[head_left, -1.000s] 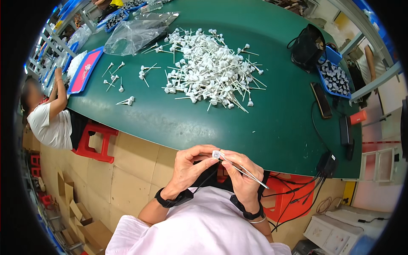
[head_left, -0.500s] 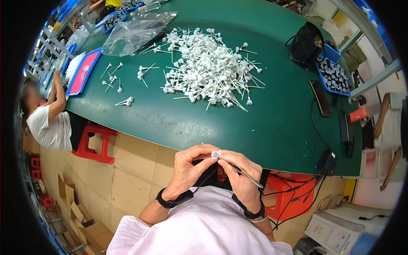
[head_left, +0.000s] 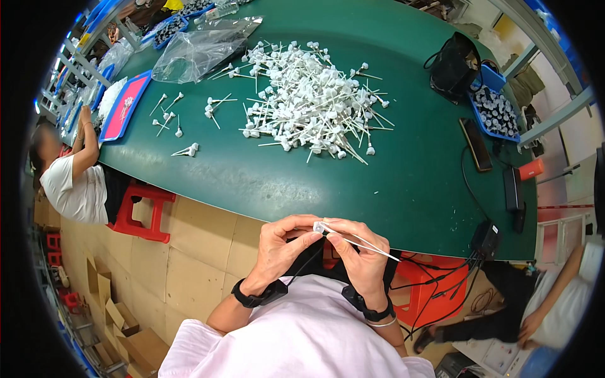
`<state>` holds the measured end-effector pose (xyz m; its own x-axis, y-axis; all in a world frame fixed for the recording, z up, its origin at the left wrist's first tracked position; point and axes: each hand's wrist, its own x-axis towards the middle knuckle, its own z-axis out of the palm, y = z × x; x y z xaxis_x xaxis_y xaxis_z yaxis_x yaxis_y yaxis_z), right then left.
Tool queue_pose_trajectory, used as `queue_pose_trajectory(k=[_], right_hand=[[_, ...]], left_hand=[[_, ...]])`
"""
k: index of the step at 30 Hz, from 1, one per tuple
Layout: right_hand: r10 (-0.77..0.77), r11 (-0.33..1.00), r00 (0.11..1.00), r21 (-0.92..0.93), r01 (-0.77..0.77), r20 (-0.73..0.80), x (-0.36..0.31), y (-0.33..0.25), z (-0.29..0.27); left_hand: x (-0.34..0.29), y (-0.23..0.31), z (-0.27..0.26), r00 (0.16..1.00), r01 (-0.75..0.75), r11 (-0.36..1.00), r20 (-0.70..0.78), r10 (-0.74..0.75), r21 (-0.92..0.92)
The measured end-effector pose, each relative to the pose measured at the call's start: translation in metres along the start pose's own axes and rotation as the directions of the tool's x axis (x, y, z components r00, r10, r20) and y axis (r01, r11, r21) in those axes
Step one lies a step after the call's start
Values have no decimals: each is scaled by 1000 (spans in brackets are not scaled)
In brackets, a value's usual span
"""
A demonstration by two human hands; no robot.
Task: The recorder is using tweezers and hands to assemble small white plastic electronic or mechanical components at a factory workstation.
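Observation:
Just in front of the table's near edge my two hands meet over a small white plastic piece [head_left: 319, 227]. My left hand [head_left: 285, 244] is closed, pinching that piece between thumb and fingertips. My right hand [head_left: 360, 252] is closed around thin tweezers [head_left: 386, 253], whose joined end sticks out to the right. The tweezers' tips are hidden by the fingers at the piece. Beyond, a large heap of white pieces with thin stems [head_left: 309, 101] covers the table's middle. Several loose ones [head_left: 188, 150] lie left of it.
Clear plastic bags [head_left: 195, 53] lie at the far left, near a blue tray with a pink base [head_left: 124, 110]. On the right are a phone [head_left: 475, 145], a black bag [head_left: 452, 66], a blue tray of dark-and-white parts [head_left: 495, 113] and cables. One person sits left; another is at right.
The tweezers have turned in my right hand, so both arms now show apart. My left hand keeps its pinch on the white piece. A person at right has come nearer.

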<state>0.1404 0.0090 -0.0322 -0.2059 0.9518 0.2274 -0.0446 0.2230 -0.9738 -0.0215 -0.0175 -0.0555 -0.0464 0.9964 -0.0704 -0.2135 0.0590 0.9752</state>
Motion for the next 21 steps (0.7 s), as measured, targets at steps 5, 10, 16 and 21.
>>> queue_pose_trajectory(k=[5, 10, 16, 21], right_hand=[[-36, 999, 999, -14, 36, 8, 1, 3, 0], [-33, 999, 999, -39, 33, 3, 1, 2, 0], [-42, 998, 999, -37, 42, 0, 2, 2, -1], [-38, 999, 999, -21, 38, 12, 4, 0, -3]], left_hand=[[1, 3, 2, 1000, -12, 1000, 2, 12, 10], [0, 3, 1, 1000, -7, 1000, -4, 7, 21], [0, 1, 0, 1000, -9, 1000, -3, 10, 18], [0, 1, 1, 1000, -6, 1000, -6, 6, 23]])
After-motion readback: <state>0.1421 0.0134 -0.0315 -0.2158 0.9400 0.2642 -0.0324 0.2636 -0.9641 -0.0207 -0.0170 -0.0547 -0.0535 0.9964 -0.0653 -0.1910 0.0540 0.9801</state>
